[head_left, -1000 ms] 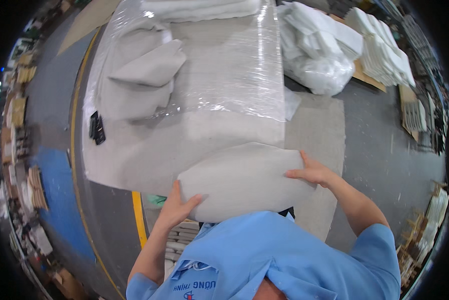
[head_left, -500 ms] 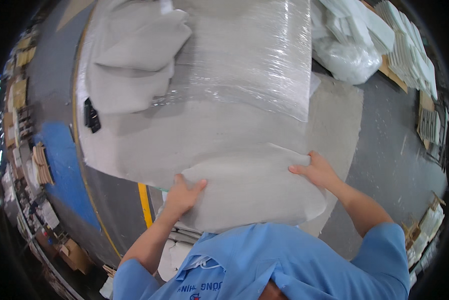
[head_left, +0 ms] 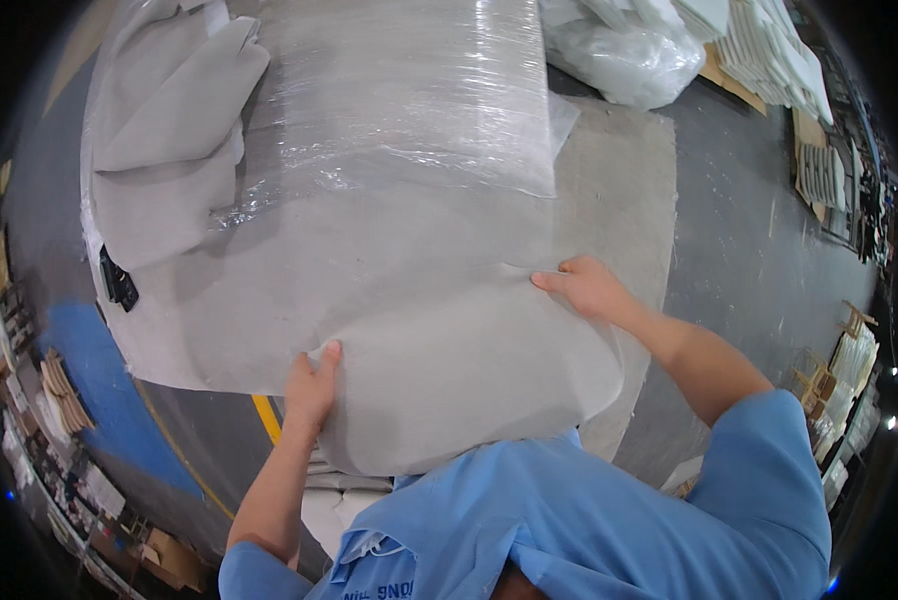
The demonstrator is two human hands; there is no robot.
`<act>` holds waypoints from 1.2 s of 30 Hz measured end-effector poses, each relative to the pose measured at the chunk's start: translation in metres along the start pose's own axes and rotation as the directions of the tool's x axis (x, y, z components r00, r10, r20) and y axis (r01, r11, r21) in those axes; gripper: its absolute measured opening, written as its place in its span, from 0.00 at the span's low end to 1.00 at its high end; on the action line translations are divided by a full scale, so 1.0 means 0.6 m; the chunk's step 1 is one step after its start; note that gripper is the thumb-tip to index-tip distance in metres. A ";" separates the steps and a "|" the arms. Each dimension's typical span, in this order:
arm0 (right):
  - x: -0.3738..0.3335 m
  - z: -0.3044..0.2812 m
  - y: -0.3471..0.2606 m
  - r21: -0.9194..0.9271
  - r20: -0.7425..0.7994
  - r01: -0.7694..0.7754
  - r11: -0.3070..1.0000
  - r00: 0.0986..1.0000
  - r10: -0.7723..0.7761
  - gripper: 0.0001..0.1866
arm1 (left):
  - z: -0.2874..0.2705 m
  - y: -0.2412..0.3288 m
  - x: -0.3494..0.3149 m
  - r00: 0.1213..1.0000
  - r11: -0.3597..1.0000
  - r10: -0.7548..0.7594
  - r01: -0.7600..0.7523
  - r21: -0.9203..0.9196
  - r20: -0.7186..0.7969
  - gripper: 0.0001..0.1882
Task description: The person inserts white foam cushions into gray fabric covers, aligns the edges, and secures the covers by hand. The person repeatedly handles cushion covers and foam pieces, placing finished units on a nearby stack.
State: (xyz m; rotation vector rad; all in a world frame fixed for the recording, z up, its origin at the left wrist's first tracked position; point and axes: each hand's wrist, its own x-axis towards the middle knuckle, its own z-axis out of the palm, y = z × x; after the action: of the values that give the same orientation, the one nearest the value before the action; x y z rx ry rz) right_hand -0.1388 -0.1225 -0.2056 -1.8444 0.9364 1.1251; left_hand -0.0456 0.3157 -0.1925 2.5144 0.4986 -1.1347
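A pale grey fabric-like piece with rounded edges point(head_left: 459, 370) lies spread just in front of my body, its near edge against my blue shirt. My left hand point(head_left: 313, 388) pinches its left edge, thumb on top. At the upper right corner my right hand point(head_left: 584, 288) grips it between thumb and fingers. Under and beyond the piece extends a broad sheet of the same pale grey material point(head_left: 239, 310). Farther away, clear plastic film point(head_left: 409, 110) covers a wide grey stack or roll; which of the two I cannot tell.
Crumpled grey pieces point(head_left: 169, 150) lie at the far left, with a small black object point(head_left: 119, 278) close by. Bagged white pieces point(head_left: 629, 60) and stacked white pads point(head_left: 769, 60) stand at the far right. Folded pieces point(head_left: 334, 500) sit below my left forearm.
The view has shifted, so the surroundings sit farther left. Both hands keep their hold on the piece; the left edge is pulled outward, and the piece looks more stretched between them.
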 end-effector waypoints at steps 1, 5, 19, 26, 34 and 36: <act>-0.003 -0.002 -0.003 0.014 0.013 0.006 1.000 1.000 -0.006 0.42 | 0.009 -0.011 0.007 0.998 1.000 -0.016 0.016 0.010 -0.055 0.49; 0.009 -0.003 -0.003 0.004 0.070 -0.012 1.000 0.998 0.012 0.39 | -0.004 -0.015 0.043 0.985 0.991 -0.052 0.071 -0.110 0.164 0.46; 0.010 0.011 0.038 0.286 0.002 0.300 0.910 0.950 -0.313 0.44 | -0.050 0.013 0.019 0.978 0.944 0.070 -0.001 -0.331 0.196 0.40; 0.027 0.001 0.105 0.076 -0.222 0.348 0.934 0.919 -0.324 0.47 | -0.049 0.054 0.000 0.922 0.895 0.311 -0.201 -0.398 0.233 0.36; -0.147 -0.014 0.091 0.464 -0.726 0.753 0.467 0.625 -0.286 0.28 | -0.132 0.196 -0.048 0.691 0.559 0.651 -0.717 -0.418 -0.315 0.31; -0.178 0.021 0.089 0.205 -0.905 0.926 0.318 0.304 -0.299 0.25 | -0.155 0.258 -0.064 0.700 0.389 0.575 -0.690 -0.611 -0.424 0.31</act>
State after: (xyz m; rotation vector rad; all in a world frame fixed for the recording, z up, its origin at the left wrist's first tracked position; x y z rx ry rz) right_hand -0.2262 -0.1142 -0.1235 -1.6166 0.6308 -0.6679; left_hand 0.0593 0.2133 -0.0806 1.7428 -0.0442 -0.3060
